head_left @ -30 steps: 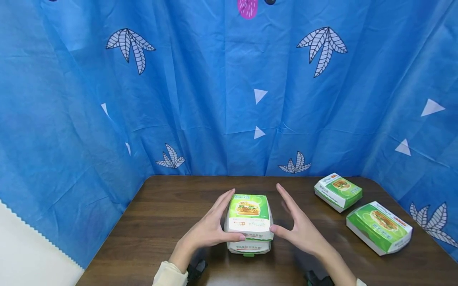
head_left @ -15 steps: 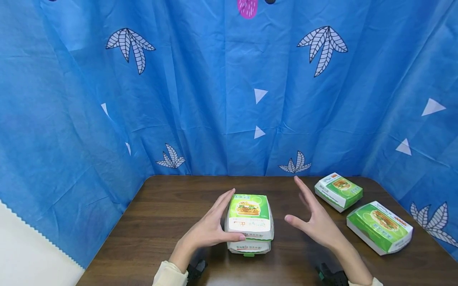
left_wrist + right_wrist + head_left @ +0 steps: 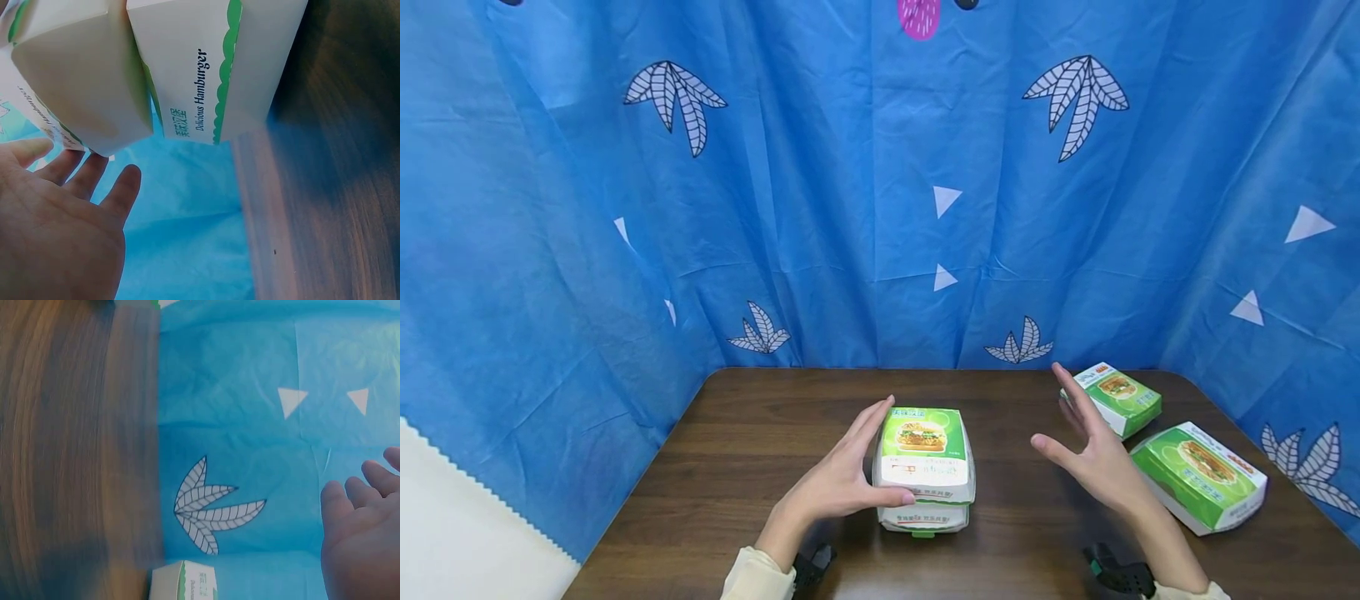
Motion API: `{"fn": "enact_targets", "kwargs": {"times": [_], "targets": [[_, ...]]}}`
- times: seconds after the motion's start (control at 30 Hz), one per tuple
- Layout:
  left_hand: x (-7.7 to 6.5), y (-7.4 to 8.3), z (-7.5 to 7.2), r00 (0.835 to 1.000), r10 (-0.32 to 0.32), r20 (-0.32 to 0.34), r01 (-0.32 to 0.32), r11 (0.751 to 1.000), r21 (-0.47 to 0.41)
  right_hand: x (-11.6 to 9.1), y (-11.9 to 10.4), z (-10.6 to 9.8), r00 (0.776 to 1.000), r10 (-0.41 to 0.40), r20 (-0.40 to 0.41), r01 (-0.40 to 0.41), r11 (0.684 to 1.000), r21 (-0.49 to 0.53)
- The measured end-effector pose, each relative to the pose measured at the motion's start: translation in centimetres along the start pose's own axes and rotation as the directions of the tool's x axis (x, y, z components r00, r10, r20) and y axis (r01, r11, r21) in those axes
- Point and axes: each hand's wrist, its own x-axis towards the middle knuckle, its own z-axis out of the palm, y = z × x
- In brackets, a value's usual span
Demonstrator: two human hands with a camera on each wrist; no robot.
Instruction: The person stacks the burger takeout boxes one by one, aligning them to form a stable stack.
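Two green-and-white paper hamburger boxes stand stacked at the middle of the table. The upper box (image 3: 922,450) shows a burger picture on its lid; only the front of the lower box (image 3: 925,518) is visible from above. My left hand (image 3: 838,483) lies along the upper box's left side, fingers extended and thumb at its front corner. In the left wrist view, its fingertips touch the upper box (image 3: 81,81), while the lower box (image 3: 194,75) is beyond their reach. My right hand (image 3: 1101,467) hovers right of the stack, fingers spread, holding nothing.
Two more hamburger boxes sit at the right: a small one (image 3: 1127,396) at the back, partly behind my right fingers, and a bigger one (image 3: 1206,471) nearer, partly behind my right hand. A blue patterned curtain (image 3: 865,208) hangs behind the brown wooden table (image 3: 722,475).
My right hand has left the upper box's right side and moved rightward toward the two separate boxes. The left hand and the stack have stayed in place.
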Motion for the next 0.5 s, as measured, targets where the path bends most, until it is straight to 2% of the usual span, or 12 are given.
{"fn": "enact_targets", "kwargs": {"times": [0.5], "targets": [[0.0,0.0,0.1,1.0,-0.003,0.0,0.003,1.0,0.003,-0.5,1.7,-2.2,0.997,0.01,-0.08,-0.007,0.999,0.036]]}}
